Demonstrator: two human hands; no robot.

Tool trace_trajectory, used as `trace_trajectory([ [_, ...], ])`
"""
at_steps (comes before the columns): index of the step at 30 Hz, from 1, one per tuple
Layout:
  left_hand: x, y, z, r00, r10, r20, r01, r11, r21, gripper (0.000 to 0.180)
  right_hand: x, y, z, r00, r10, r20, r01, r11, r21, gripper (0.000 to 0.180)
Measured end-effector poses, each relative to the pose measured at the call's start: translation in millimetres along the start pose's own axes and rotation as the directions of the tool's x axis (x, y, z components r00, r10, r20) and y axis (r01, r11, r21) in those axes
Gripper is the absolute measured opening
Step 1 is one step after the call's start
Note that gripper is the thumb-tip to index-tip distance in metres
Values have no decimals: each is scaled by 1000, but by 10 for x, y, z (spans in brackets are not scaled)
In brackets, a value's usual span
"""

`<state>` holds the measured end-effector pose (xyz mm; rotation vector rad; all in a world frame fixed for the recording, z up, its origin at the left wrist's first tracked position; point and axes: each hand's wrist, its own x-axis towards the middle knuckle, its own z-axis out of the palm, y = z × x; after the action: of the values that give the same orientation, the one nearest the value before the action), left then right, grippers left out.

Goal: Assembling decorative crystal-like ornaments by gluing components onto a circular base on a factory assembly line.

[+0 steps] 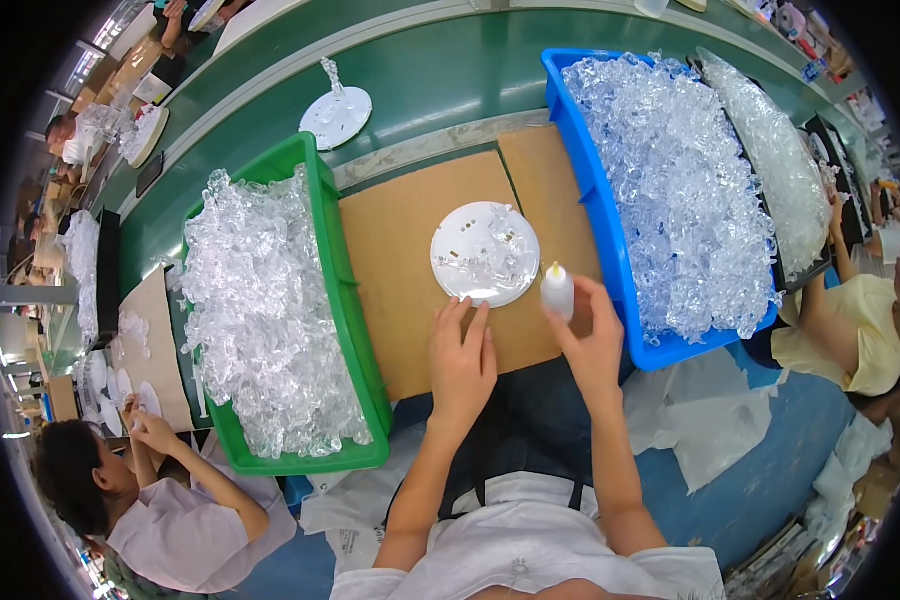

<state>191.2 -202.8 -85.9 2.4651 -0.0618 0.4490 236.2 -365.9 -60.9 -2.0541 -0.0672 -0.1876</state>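
- Brown cardboard sheet (pixel 400 260) covers the work surface between two bins; a white round plastic disc (pixel 485 253) lies flat near its middle, with a few clear plastic pieces resting on top of it.
- Right hand (pixel 592 345) grasps a small white squeeze bottle (pixel 557 292) with a yellow tip; the bottle stands upright, just beside the disc's lower right edge, thumb and fingers wrapped around its lower body.
- Left hand (pixel 460 362) holds nothing: it lies palm down on the cardboard, fingers extended, fingertips at the disc's lower edge. Whether they touch the rim cannot be told.
- Green bin (pixel 345 290) stands to the left of the cardboard, heaped with clear plastic parts (pixel 260 310).
- Blue bin (pixel 598 200) stands to the right, likewise filled with clear plastic parts (pixel 675 190); its near wall is close to the right hand.
- A long dark tray (pixel 815 262) beyond the blue bin carries more clear parts.
- A second white disc (pixel 336 115) with an upright clear piece sits on the green conveyor surface (pixel 440 80) behind the cardboard.
- A seated person (pixel 160 500) at lower left works with both hands over white discs; another person in a yellow top (pixel 850 330) sits at the right edge.
- White plastic bags (pixel 710 420) lie on the blue floor at lower right.
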Motion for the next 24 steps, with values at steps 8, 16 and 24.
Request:
trace_trajectory([
  [8, -56, -195, -53, 991, -88, -99, 83, 995, -49, 31, 351, 148, 368, 977, 68, -201, -72, 997, -12, 50],
  [16, -56, -361, -30, 983, -98, -155, 88, 994, -72, 28, -208, -232, -53, 986, -161, -47, 138, 936, -324, 56],
  [24, -99, -362, -23, 986, -57, -158, 50, 998, -48, 28, 894, -1115, 79, 737, -260, 624, 578, 722, -381, 38],
])
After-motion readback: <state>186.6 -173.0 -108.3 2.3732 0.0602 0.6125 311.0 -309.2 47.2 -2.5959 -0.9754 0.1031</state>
